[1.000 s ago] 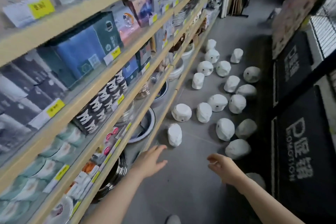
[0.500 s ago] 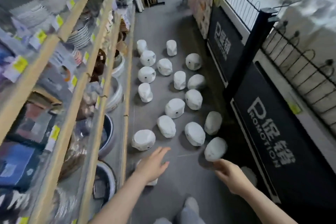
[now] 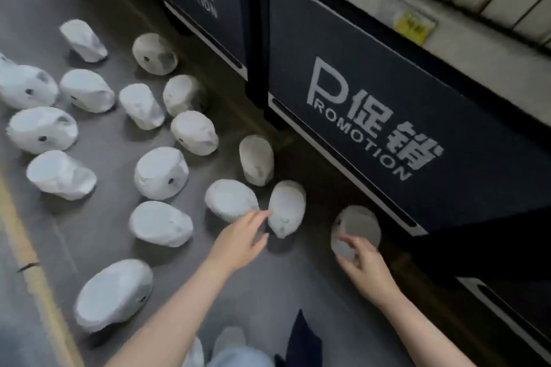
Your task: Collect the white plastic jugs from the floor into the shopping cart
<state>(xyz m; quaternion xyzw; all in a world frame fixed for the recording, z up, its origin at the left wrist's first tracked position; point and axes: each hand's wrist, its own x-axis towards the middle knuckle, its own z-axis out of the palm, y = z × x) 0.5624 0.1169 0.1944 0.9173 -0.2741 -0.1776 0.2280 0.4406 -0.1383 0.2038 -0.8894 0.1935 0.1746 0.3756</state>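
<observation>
My right hand (image 3: 365, 259) grips a white jug (image 3: 356, 228) on the floor (image 3: 298, 283), just beside the black promo panel (image 3: 387, 116). Left hand (image 3: 238, 243), fingers spread wide, fingertips touching another jug (image 3: 286, 208). Approx. 15 more jugs scattered twd the floor's left edge.

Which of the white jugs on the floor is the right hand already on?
The jug lying closest to the black promotion panel, apart from the cluster. The right hand curls around its near end; the left hand only reaches, open.

Dark promotion panel (image 3: 387, 116), grey floor (image 3: 113, 247)
</observation>
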